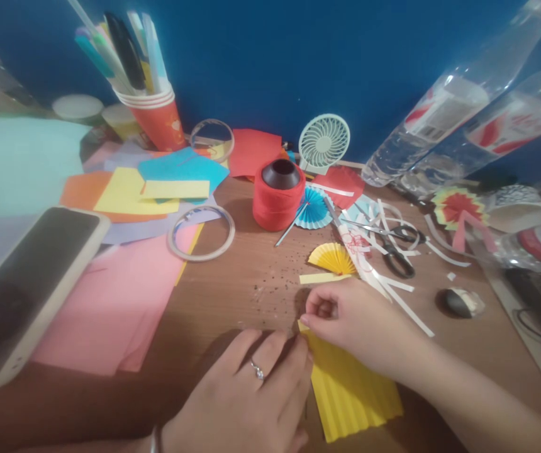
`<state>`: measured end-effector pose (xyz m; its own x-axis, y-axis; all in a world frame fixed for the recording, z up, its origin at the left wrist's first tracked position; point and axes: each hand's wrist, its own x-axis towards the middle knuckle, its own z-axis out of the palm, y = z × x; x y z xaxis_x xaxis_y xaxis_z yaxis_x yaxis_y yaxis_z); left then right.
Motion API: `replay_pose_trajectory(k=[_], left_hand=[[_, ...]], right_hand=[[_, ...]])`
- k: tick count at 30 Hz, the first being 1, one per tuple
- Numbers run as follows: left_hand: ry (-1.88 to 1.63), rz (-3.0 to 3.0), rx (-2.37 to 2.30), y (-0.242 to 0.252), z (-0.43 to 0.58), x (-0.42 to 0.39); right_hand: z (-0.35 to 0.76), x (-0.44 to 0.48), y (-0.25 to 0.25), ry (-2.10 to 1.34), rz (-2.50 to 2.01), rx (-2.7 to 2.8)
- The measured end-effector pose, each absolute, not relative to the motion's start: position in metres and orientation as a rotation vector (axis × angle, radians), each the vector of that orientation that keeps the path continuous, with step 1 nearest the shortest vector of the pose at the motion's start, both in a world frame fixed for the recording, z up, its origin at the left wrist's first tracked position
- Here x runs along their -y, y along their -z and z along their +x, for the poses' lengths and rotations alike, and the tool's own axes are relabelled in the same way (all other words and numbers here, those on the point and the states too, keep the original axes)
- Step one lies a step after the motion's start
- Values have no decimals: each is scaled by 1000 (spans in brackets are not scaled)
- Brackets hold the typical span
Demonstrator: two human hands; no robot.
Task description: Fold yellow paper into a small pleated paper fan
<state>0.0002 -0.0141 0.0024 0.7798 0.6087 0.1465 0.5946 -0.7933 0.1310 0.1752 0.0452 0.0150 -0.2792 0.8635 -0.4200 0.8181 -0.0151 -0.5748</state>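
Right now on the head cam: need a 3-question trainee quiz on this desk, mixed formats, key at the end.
1. Multiple choice: what do the left hand and the right hand both touch? A) a roll of tape B) the yellow pleated paper C) the phone
2. True or false: the scissors lie left of the red spool.
3. Fill in: the ring sits on the ___ hand.
Key: 1 B. 2 False: the scissors lie right of the red spool. 3 left.
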Motion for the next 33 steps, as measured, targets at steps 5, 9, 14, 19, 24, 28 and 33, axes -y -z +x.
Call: replay_pose_trajectory(k=[5, 9, 14, 19, 24, 28, 33], left_hand=[[-252, 2871, -965, -4, 1, 14], [-274, 2866, -978, -5, 1, 14], [-278, 2866, -977, -5, 0, 14], [-285, 2852, -974, -4, 0, 15], [-287, 2793, -963, -3, 0, 16], [-397, 2459, -989, -10, -3, 10], [-544, 1562, -1322, -19, -7, -11]], right_hand=[[173, -44, -20, -1187, -1860, 2149], [173, -44, -18, -1164, -1861, 2153], [174, -43, -15, -1136, -1865, 2155], [174, -41, -15, -1112, -1870, 2156], [173, -40, -14, -1091, -1869, 2152], [174, -39, -17, -1160, -1811, 2097], [175, -38, -30, -1299, -1642, 1927]])
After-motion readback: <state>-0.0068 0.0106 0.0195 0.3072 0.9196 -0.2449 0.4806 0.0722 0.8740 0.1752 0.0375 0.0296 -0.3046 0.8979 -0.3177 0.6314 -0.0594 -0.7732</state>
